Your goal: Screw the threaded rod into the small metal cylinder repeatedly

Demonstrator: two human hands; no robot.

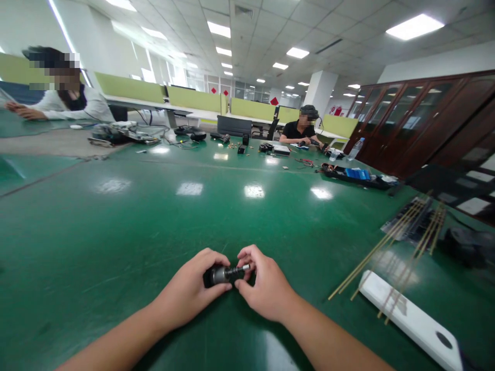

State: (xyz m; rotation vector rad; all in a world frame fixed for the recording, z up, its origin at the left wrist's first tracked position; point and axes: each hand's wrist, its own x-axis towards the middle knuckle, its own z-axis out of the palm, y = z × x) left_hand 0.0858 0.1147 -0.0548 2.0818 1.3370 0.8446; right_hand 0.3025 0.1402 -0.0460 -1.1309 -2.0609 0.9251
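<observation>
Your left hand (pixel 189 288) fingers curl closed around small dark metal cylinder (pixel 222 274); your right hand (pixel 265 286) fingertips pinch its threaded shaft end. Both wrists low, forearms converging over green table (pixel 116 242). Thin wooden sticks (pixel 390 247) and white flat device (pixel 413 322) lie well right.

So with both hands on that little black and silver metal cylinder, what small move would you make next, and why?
Probably a small twist of the thin threaded end with the right hand while the left hand grips the body. The small black and silver metal cylinder lies sideways between them just above the green table, and the right fingertips already pinch its narrow tip.
</observation>
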